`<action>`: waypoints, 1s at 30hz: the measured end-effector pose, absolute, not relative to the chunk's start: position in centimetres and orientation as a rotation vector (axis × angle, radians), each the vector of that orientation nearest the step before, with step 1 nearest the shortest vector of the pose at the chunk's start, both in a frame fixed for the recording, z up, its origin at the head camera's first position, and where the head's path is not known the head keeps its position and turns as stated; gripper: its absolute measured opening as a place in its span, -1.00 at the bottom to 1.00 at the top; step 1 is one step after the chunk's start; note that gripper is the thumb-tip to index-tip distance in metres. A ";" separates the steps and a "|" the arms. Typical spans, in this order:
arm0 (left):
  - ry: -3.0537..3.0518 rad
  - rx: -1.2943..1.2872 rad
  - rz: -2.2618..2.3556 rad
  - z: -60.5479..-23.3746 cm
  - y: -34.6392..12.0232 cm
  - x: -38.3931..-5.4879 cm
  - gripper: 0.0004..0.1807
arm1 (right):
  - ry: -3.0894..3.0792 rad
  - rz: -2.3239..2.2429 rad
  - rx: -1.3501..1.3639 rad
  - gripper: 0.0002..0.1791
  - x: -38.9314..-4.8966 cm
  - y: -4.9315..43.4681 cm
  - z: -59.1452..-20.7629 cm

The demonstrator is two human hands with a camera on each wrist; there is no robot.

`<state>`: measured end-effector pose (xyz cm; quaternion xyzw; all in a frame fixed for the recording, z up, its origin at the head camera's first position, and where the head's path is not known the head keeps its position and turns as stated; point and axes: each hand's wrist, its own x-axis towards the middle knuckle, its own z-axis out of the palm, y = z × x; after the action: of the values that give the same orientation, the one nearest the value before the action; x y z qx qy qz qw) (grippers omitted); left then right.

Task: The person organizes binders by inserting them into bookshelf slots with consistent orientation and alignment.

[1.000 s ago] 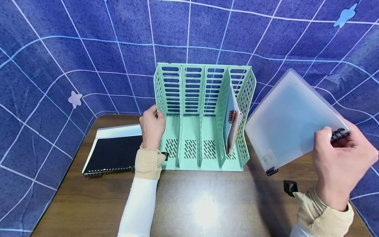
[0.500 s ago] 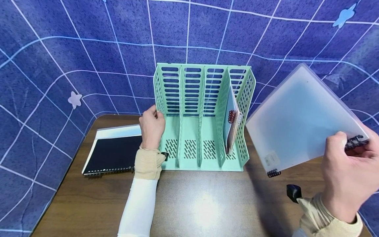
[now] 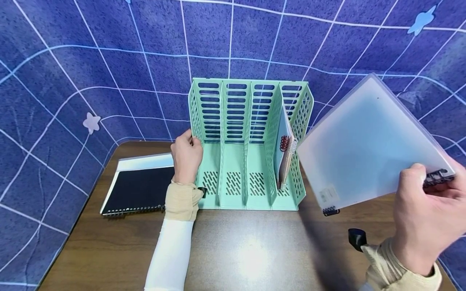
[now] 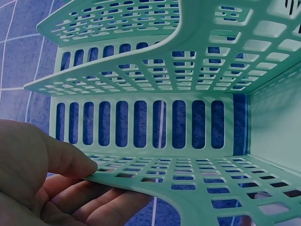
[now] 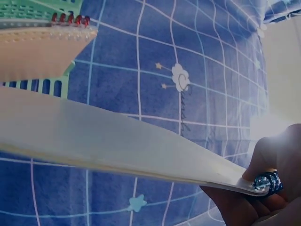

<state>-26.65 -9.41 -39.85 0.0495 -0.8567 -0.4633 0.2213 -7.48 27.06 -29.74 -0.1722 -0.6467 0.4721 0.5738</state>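
Note:
A mint-green file rack point(image 3: 233, 198) with upright perforated dividers stands at the back of the table. My left hand point(image 3: 187, 157) pinches its left side wall; in the left wrist view the thumb lies on the inner face and the fingers point(image 4: 108, 202) behind it. Raised at the right, a spiral notebook point(image 3: 367, 149) with a frosted clear cover and black coils is gripped at one coil-side corner by my right hand point(image 3: 429, 214). The right wrist view shows this notebook point(image 5: 117, 141) nearly edge-on. Spiral notebooks point(image 3: 285, 157) with red and white coils stand in the rack's rightmost compartment.
A black-covered spiral notebook point(image 3: 142, 188) lies flat on the brown wooden table point(image 3: 120, 250), left of the rack, partly hidden by my left arm. Behind everything hangs a blue grid-patterned cloth point(image 3: 153, 89).
The frosted notebook and my right hand first move right, then the notebook shifts slightly back toward the rack. My left hand keeps its place on the rack wall.

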 end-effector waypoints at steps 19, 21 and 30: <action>-2.360 0.141 -1.253 -40.0 -9.4 -26.9 -0.74 | -1.388 1.110 -0.197 -0.71 -10.4 24.3 -29.9; -2.357 0.142 -1.256 -40.0 -9.4 -26.9 -0.75 | -1.385 1.118 -0.193 -0.71 -10.7 24.1 -30.2; -2.359 0.141 -1.260 -39.9 -9.3 -26.9 -0.76 | -1.451 1.067 -0.210 -0.69 -12.2 23.5 -31.6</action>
<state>-26.87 -9.28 -39.90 0.0513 -0.8572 -0.4579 0.2298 -12.20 23.46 -31.59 -0.0911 -0.6303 0.4632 0.6164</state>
